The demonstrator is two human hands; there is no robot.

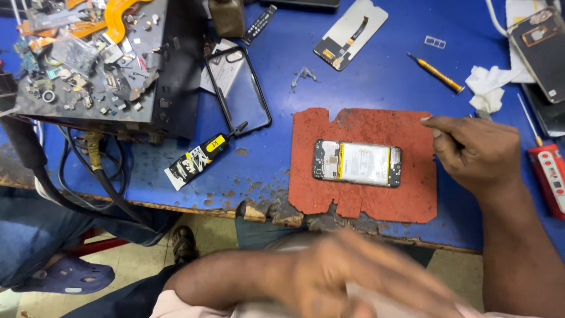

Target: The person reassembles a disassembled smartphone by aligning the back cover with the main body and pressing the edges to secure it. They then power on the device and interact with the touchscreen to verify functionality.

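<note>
An opened phone (357, 163) lies flat on a worn red mat (365, 203), its white battery and circuit board showing. My right hand (474, 152) rests on the mat's right edge, fingers curled, thumb pointing left; something small may be pinched in it, but I cannot make it out. My left hand (353, 277) is low in front of the table edge, blurred by motion, fingers spread over pale cloth on my lap.
A black glue tube (197, 160) and a clear phone case (238, 88) lie left of the mat. A metal box heaped with small parts (88, 53) stands at far left. A display panel (351, 33), yellow screwdriver (435, 72), tissue (487, 85) and red tool (550, 176) lie around.
</note>
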